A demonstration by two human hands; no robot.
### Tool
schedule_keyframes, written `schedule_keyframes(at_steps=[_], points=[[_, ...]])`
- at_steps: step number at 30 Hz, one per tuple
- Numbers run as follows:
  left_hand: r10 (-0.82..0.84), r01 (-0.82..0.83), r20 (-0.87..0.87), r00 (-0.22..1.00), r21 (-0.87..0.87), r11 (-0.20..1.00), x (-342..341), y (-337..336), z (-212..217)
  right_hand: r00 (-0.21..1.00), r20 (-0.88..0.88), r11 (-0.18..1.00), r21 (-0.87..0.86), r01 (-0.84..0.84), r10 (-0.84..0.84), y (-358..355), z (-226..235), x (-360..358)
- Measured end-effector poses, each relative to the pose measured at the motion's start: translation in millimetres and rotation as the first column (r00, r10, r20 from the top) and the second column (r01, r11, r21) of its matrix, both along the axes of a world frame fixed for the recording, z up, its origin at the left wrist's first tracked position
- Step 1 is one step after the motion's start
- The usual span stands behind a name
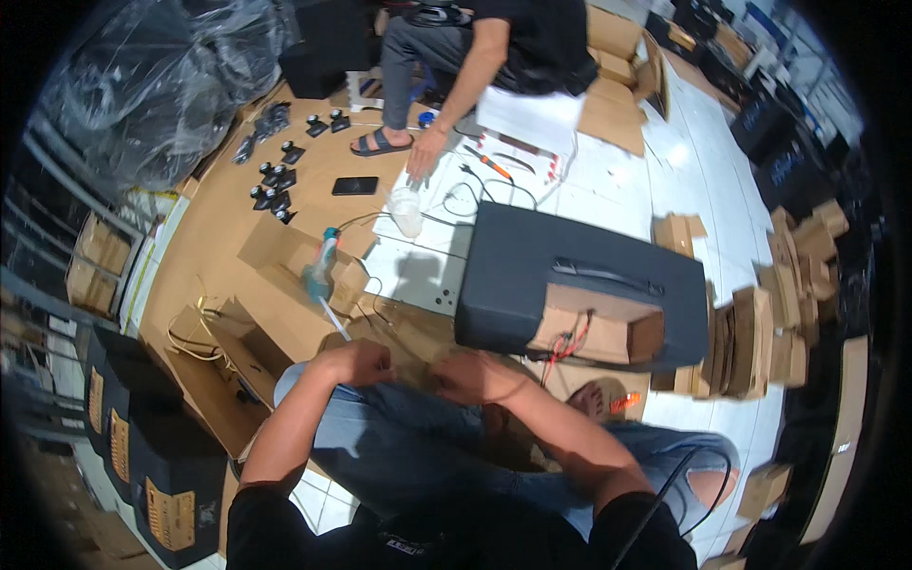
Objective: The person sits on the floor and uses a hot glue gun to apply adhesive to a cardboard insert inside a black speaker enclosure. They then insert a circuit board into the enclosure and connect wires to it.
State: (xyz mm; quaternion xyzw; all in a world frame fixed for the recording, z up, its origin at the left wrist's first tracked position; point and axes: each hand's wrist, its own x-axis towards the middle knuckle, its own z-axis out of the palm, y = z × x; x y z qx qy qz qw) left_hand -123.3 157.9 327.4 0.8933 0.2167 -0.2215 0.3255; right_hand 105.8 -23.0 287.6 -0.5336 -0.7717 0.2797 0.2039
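Fingers, head view: left hand [355,363] and right hand [480,376] are both curled, apart; whether either grips anything cannot be told. Teal tool [320,275], white stick [334,318] at its lower end: lies just beyond the left hand. Black box [513,249]: stands beyond and right of the right hand; red wires [568,344] hang at its opening.

White floor [608,195], apparently cardboard sheet [214,214], black phone [355,186]

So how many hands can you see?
3 clearly: the wearer's left hand and right hand, low in the middle, and a co-worker's hand near the top, by a whitish object. The co-worker's other hand may be hidden.
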Motion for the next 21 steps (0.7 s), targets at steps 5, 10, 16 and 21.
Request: schedule_keyframes(at_steps=[5, 10, 16, 21], points=[[0.043, -0.043, -0.028, 0.999, 0.025, 0.999, 32, -48, 21, 0.988, 0.156, 0.997, 0.074, 0.003, -0.014, -31, 54, 51], [0.017, -0.112, 0.369, 0.929, 0.237, 0.965, 68, -103, 16, 0.802, 0.184, 0.788, 0.403, 0.466, -0.568, -73, 120, 185], [0.036, -0.418, 0.751, 0.659, 0.327, 0.848, 136, -125, 6, -0.029, 0.157, 0.060, 0.535, 0.843, -0.987, -167, 73, 311], [0.056, -0.142, 0.561, 0.826, 0.112, 0.984, 152, -165, -77, -0.127, 0.226, -0.017, 0.434, 0.901, -0.966, -179, 15, 308]])
